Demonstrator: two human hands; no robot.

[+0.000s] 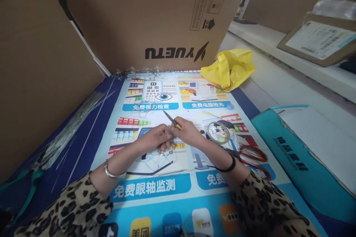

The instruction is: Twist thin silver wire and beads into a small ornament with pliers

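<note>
Above the printed poster, my two hands meet. My left hand [160, 137] is closed, fingertips pinching thin wire strung with small clear beads [170, 151]; loops of it hang below the fingers. My right hand [189, 132] is closed round a slim pointed metal tool [172, 119] with a yellowish grip. Its tip points up and left, away from the wire. The palm hides the tool's rear part, so its exact kind cannot be made out. Beside my right forearm lies a round clear dish [218, 132] with a shiny rim.
Red-handled scissors [253, 155] lie partly under my right forearm. A teal shoebox piece [294, 155] is to the right, a yellow bag [229, 69] behind. At left are a bundle of thin wires [71, 127] and green-handled pliers [32, 183]. Cardboard [155, 18] stands at the back.
</note>
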